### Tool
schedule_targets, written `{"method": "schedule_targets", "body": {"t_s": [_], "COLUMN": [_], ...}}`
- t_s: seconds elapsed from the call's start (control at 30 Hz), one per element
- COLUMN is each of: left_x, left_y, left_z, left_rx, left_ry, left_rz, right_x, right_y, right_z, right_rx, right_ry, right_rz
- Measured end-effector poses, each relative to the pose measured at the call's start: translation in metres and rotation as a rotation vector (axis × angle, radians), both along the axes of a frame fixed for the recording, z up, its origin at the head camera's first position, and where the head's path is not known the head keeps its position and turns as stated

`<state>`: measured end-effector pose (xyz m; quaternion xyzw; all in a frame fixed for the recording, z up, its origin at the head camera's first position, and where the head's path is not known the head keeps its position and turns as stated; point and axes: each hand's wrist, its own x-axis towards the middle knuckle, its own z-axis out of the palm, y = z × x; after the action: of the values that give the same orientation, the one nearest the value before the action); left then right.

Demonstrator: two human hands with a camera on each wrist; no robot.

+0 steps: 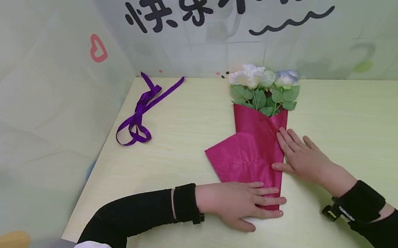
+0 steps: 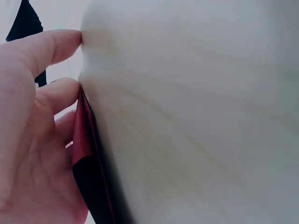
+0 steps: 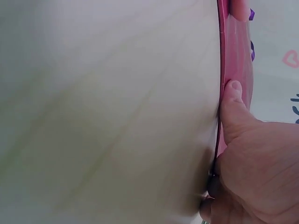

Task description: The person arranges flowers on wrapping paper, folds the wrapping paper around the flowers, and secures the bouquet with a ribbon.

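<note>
Dark pink wrapping paper point(image 1: 251, 154) lies folded on the table around a bunch of artificial flowers point(image 1: 251, 77). White and pale blue blooms and green leaves stick out of its top; the stems lower down are hidden. My left hand point(image 1: 241, 204) lies with spread, straight fingers across the paper's lower end, fingertips past its right edge. My right hand point(image 1: 302, 156) rests with extended fingers on the paper's right folded edge. In the right wrist view the thumb point(image 3: 233, 107) presses along that edge. A paper corner points out to the left.
A loose purple ribbon point(image 1: 141, 109) lies in loops on the left of the pale wooden table point(image 1: 362, 118). A printed backdrop point(image 1: 200, 46) with black characters stands along the back edge, and a pale sheet point(image 1: 32, 101) rises on the left.
</note>
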<state>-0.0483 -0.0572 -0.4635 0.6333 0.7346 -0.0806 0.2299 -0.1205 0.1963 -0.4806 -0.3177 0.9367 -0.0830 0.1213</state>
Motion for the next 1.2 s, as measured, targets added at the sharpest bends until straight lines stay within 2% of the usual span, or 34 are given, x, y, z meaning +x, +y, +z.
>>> {"method": "schedule_targets", "body": {"t_s": [0.1, 0.2, 0.37, 0.43, 0.53, 0.67, 0.77, 0.87, 1.0, 1.2], "left_x": [-0.006, -0.014, -0.031, -0.039, -0.052, -0.064, -0.064, -0.062, -0.059, -0.055], "left_y": [-0.002, -0.004, -0.011, -0.015, -0.021, -0.027, -0.027, -0.024, -0.020, -0.017], "left_z": [-0.002, -0.002, 0.003, 0.002, 0.002, 0.001, 0.001, 0.001, 0.000, -0.003], "left_rx": [0.006, -0.004, -0.050, -0.058, -0.047, -0.034, -0.051, -0.076, -0.108, -0.123], "left_ry": [-0.061, -0.088, 0.021, 0.066, 0.096, 0.090, 0.090, 0.104, 0.155, 0.195], "left_rz": [0.057, 0.195, 0.448, 0.514, 0.592, 0.624, 0.613, 0.615, 0.623, 0.609], "right_x": [0.000, 0.001, -0.001, -0.002, -0.005, -0.003, 0.004, 0.012, 0.022, 0.033], "right_y": [0.001, 0.002, 0.003, 0.005, 0.009, 0.007, -0.001, -0.008, -0.013, -0.017], "right_z": [0.000, 0.000, -0.005, -0.010, -0.020, -0.014, -0.002, 0.001, -0.002, -0.010], "right_rx": [-0.005, -0.007, -0.047, -0.082, -0.124, -0.139, -0.153, -0.171, -0.174, -0.142], "right_ry": [-0.001, 0.000, 0.006, 0.014, 0.019, -0.043, -0.098, -0.135, -0.107, -0.031], "right_rz": [0.001, 0.005, 0.013, 0.013, 0.009, 0.018, 0.069, 0.140, 0.177, 0.152]}}
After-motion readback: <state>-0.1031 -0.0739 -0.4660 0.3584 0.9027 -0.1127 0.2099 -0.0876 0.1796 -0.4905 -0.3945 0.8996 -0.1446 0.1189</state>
